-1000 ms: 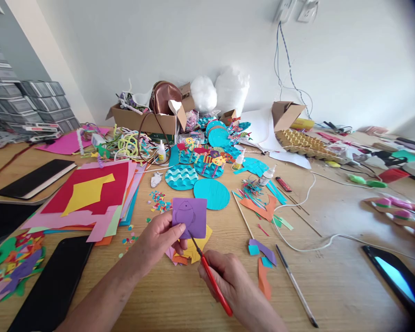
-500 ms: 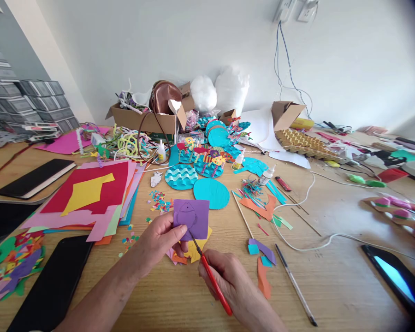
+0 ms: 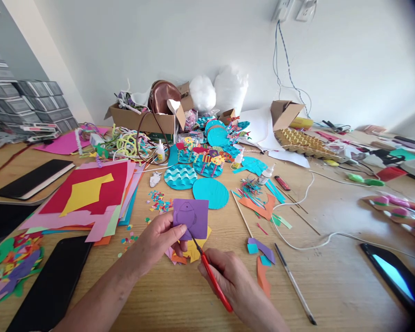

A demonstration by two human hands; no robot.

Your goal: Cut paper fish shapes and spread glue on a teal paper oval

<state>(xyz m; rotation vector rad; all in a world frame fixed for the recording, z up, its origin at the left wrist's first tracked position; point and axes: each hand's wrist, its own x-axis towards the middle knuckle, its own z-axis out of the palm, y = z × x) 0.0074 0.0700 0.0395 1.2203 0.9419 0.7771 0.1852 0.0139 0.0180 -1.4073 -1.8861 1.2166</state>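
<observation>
My left hand [image 3: 166, 236] pinches the lower left edge of a small purple sheet of paper [image 3: 201, 213] with a fish drawn on it in dark line. In my right hand [image 3: 224, 272] is a pair of scissors [image 3: 212, 273] with red handles. The blades point up and left and meet the paper's lower edge, near the tail of the drawn fish. Beneath the paper, yellow [image 3: 202, 244] and orange scraps lie on the table, partly hidden by my left hand.
Left of my hands lies a stack of coloured paper [image 3: 117, 184] beside a black phone [image 3: 51, 281]. A turquoise disc [image 3: 210, 193] sits just beyond. On the right are a pen [image 3: 293, 281], a white cable [image 3: 297, 249] and a lit phone [image 3: 389, 272]. A cardboard box [image 3: 131, 117] stands by the wall.
The hands, paper and scissors hold nearly the same pose. The whole view has shifted very slightly.
</observation>
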